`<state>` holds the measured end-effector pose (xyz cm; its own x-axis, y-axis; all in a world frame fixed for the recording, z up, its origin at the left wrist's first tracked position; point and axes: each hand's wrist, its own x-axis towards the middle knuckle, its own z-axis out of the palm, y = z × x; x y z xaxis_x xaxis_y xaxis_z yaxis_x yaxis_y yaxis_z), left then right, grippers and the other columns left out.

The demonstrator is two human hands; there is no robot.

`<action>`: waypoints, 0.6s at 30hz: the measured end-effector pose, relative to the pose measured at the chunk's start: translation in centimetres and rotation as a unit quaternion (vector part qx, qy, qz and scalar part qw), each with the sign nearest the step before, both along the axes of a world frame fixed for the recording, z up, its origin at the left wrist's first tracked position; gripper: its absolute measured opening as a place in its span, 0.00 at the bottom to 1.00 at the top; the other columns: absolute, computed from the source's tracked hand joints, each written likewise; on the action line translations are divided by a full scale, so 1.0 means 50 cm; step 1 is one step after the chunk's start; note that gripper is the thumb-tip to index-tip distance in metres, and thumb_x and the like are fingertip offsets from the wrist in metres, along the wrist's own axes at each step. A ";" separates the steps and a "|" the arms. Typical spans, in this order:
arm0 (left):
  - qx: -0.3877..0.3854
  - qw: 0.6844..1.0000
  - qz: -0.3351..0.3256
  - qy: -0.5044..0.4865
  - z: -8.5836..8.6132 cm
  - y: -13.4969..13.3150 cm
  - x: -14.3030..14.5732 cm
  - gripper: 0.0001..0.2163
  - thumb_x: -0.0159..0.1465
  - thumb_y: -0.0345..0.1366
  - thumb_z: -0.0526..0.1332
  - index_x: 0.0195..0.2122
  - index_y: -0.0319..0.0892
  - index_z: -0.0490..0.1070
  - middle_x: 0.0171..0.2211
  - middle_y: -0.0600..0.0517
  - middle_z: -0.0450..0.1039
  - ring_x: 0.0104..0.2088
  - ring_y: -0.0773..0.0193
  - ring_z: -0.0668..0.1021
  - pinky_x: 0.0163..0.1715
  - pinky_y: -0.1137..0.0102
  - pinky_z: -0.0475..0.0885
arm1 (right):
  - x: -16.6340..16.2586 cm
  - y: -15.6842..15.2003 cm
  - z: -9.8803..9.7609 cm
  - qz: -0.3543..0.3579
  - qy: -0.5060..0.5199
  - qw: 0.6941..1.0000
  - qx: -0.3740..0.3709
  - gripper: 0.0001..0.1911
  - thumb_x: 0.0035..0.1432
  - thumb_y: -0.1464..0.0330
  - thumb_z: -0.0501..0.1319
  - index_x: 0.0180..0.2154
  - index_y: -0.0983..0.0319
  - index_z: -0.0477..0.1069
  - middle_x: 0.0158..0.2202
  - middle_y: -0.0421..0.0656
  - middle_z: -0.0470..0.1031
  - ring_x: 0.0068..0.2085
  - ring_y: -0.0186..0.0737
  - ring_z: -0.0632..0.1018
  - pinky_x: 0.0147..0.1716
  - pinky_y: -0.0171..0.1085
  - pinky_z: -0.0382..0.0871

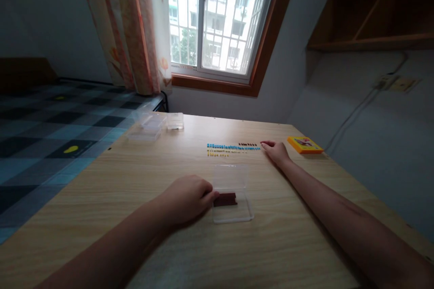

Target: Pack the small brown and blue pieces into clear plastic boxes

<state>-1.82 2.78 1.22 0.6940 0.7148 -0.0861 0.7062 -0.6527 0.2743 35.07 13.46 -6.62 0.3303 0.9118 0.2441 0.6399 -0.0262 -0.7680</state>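
My left hand [191,196] is closed at the left edge of a clear plastic box [249,210] with its lid [230,176] folded open on the far side. Its thumb lies beside several dark brown strips [228,199] in the box. Farther off, my right hand [277,153] rests on the table with thumb and fingertips pinched together; whatever they hold is too small to make out. Those fingertips are at the right end of rows of tiny pieces: dark brown ones [247,144], blue ones [233,147] and yellow ones [217,155].
On the wooden table [162,253], more clear plastic boxes [146,127] stand at the far left, with a small clear box [175,121] beside them. A yellow box [304,145] lies near the right edge. A bed with a checked cover [74,135] adjoins the left side.
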 end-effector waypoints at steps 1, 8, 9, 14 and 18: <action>0.000 1.000 0.000 0.000 0.000 0.000 0.000 0.21 0.69 0.45 0.50 0.26 0.42 0.77 0.27 0.47 0.78 0.26 0.59 0.75 0.26 0.68 0.61 | 0.002 0.010 0.001 0.004 -0.010 1.000 -0.009 0.15 0.66 0.62 0.61 0.51 0.63 0.71 0.50 0.47 0.73 0.46 0.43 0.77 0.45 0.47 0.75; 0.000 1.000 0.001 -0.004 -0.003 0.001 -0.001 0.21 0.69 0.45 0.50 0.27 0.43 0.77 0.26 0.47 0.78 0.26 0.59 0.75 0.26 0.68 0.60 | 0.014 0.041 0.003 0.041 -0.060 0.996 -0.055 0.16 0.66 0.62 0.61 0.51 0.63 0.71 0.51 0.47 0.73 0.47 0.44 0.77 0.45 0.46 0.75; 0.000 1.000 0.001 -0.004 -0.003 0.001 -0.001 0.21 0.69 0.45 0.50 0.27 0.43 0.77 0.26 0.47 0.78 0.26 0.59 0.75 0.26 0.68 0.60 | 0.015 0.042 0.003 0.046 -0.064 0.995 -0.059 0.16 0.66 0.62 0.61 0.51 0.63 0.71 0.51 0.47 0.73 0.47 0.44 0.77 0.45 0.46 0.75; 0.000 1.000 -0.003 -0.002 -0.002 0.000 -0.001 0.21 0.69 0.45 0.50 0.27 0.43 0.77 0.27 0.47 0.78 0.26 0.59 0.74 0.26 0.68 0.61 | 0.018 0.048 0.003 0.054 -0.068 0.994 -0.069 0.15 0.66 0.62 0.60 0.50 0.63 0.71 0.51 0.47 0.73 0.46 0.44 0.77 0.45 0.46 0.75; 0.002 1.000 -0.003 -0.006 -0.002 -0.001 -0.001 0.21 0.69 0.45 0.51 0.26 0.43 0.76 0.26 0.47 0.77 0.26 0.59 0.74 0.26 0.67 0.61 | 0.016 0.050 0.001 0.046 -0.042 0.996 -0.059 0.15 0.66 0.62 0.60 0.51 0.63 0.71 0.52 0.47 0.73 0.47 0.44 0.76 0.45 0.46 0.75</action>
<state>-1.87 2.74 1.13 0.6987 0.7115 -0.0749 0.6994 -0.6573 0.2807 35.87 15.98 -6.58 0.2269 0.9613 0.1564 0.7054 -0.0514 -0.7069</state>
